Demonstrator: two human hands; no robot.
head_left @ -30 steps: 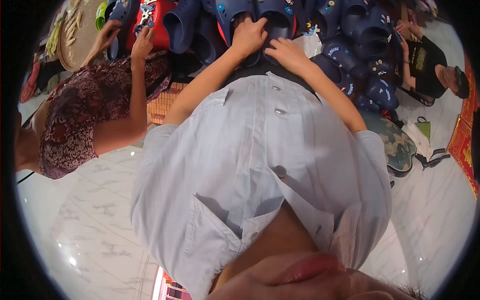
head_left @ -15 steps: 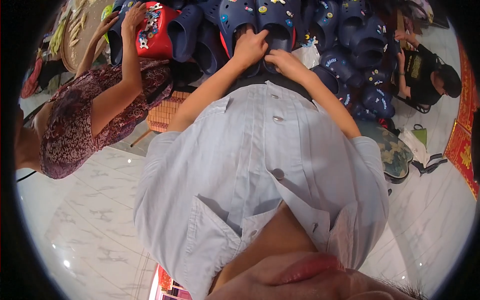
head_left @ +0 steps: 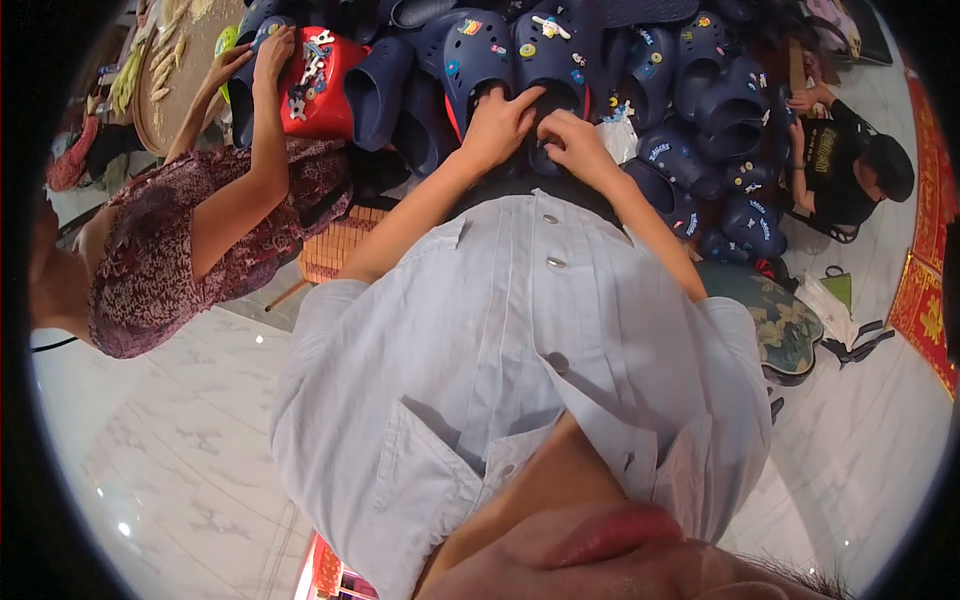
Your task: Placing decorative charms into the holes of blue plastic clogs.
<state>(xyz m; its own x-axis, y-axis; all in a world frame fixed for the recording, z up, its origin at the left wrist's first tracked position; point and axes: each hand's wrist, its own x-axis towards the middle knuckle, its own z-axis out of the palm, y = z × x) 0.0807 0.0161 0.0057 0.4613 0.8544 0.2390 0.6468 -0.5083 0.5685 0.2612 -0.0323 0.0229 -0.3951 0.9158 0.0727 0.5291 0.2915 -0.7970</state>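
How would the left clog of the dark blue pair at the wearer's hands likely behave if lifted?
The left clog is probably light for its size, since it is hollow. It likely flexes slightly, as its moulded upper looks foam-like. Charms on its toe might snag.

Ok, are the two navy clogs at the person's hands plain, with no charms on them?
No, the left clog and the right clog both carry colourful charms.

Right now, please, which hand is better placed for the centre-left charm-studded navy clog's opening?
Left hand, probably: some fingers reach into that navy clog; the right hand lies farther right.
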